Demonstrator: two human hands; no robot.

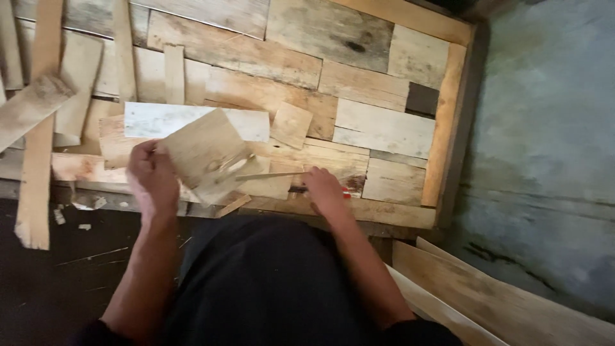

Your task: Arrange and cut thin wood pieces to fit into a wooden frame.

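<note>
While the left hand (152,176) holds a squarish wood offcut (206,154) tilted up off the work, its grip is closed on the piece's left edge, thumb on top and fingers curled behind, wrist bent slightly inward. The offcut is pale, rough-sawn, with visible grain and a lighter scuffed strip near its lower right corner, and it hovers over the near edge of the panel.

The right hand (323,189) lies low on the boards, knuckles up, fingers curled around something dark with a red tip (346,193); can't really tell what tool that is. A thin wood sliver (269,175) runs between the two hands, just above the right one.

Underneath is a patchwork panel of pallet boards (359,96), all rectangles of different lengths, greyed and knotty, boxed in by a cleaner yellowish frame (442,128). One whitish painted board (192,120) sits behind the offcut. Loose slats (38,122) pile up at the left, and more planks (500,301) lean at the lower right beside a grey-blue wall (551,128).
</note>
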